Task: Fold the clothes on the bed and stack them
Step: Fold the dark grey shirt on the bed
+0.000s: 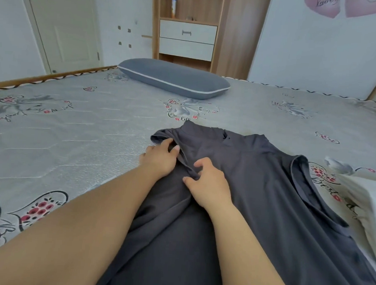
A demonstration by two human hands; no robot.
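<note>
Grey jersey: the dark grey sleeveless top is lying spread on the bed, neckline pointing away towards the grey pillow, hem running off the near edge of the view.
Left hand: the left hand is working at the top's left armhole, fingers curling onto the rumpled shoulder edge and pinching up a bit of cloth.
Right hand: the right hand is sitting just beside it, a little nearer the middle, its grip closing round a raised ridge of fabric between thumb and fingers.
Right side of the top: the other armhole is lying flatter, its edge turned up a little, just beside a white cloth at the right edge; what that cloth is I cannot tell.
Step in hand: looks like straightening the left shoulder before the first fold, so this is early going; no folded stack is showing anywhere.
Next move: it is calling for both hands pulling that bunched seam flat and square, then carrying the left side over towards the centre.
Watch for: thin jersey creeping back into wrinkles as it is being let go.
</note>
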